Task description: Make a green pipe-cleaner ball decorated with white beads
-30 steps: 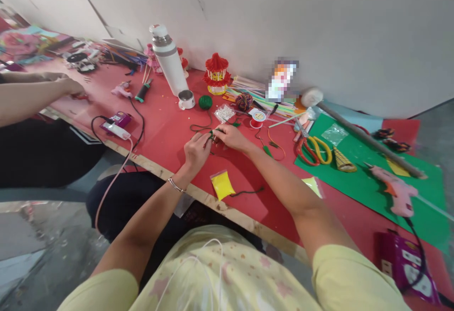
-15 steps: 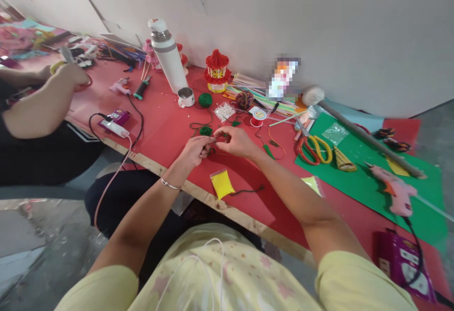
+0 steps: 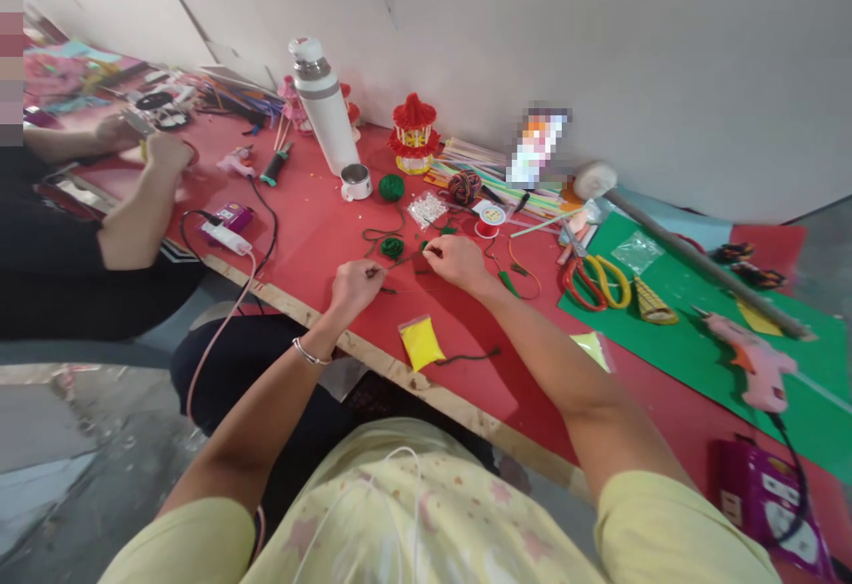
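Here's the green strand (image 3: pixel 405 259), stretched above the red surface (image 3: pixel 312 229) between your two hands. Your left hand (image 3: pixel 358 289) has its grip pinched together on one end; your right hand (image 3: pixel 459 262) pinches the other. Just behind, a small green coil (image 3: pixel 392 248) is already wound, while the strand you're holding lies open, with no knot I can make out. Farther back sit the green ball (image 3: pixel 391 186) and bead bag (image 3: pixel 427 209); nearer you, a yellow packet (image 3: pixel 421 343).
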`<state>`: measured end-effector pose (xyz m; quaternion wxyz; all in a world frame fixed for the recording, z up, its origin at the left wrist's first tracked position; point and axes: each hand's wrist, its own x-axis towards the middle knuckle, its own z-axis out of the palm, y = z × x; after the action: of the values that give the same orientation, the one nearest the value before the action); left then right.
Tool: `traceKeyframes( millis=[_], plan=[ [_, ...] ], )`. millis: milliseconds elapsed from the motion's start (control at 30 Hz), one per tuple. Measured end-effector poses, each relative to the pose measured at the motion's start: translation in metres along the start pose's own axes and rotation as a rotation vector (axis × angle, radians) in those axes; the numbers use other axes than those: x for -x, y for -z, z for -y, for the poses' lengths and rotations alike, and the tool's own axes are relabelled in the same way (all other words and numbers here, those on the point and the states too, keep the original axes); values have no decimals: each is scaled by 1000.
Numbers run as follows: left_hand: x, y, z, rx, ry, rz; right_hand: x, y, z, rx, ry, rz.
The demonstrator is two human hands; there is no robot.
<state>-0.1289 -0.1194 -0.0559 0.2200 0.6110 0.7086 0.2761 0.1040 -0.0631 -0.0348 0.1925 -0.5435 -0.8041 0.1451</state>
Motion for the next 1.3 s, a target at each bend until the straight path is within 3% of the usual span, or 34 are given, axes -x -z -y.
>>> traceKeyframes(
  millis=[133,300,633,933,1067,1200,1300],
  plan=[
    [-3,6,3,-128,28,-40,-8,-3,-3,127,-45,-37],
    [-11,12,15,-132,54,-87,-18,1,-12,173,-51,-93],
    [-16,13,17,96,6,-154,-14,20,-29,147,-17,-233],
    [-20,-1,18,300,-7,-87,0,43,-40,189,-25,-272],
    [-17,-3,7,410,35,-72,4,47,-43,188,-70,-255],
    [-12,1,-13,527,143,50,-1,48,-42,144,-117,-245],
    [-11,5,-21,562,207,67,-5,50,-40,115,-113,-235]
  ],
)
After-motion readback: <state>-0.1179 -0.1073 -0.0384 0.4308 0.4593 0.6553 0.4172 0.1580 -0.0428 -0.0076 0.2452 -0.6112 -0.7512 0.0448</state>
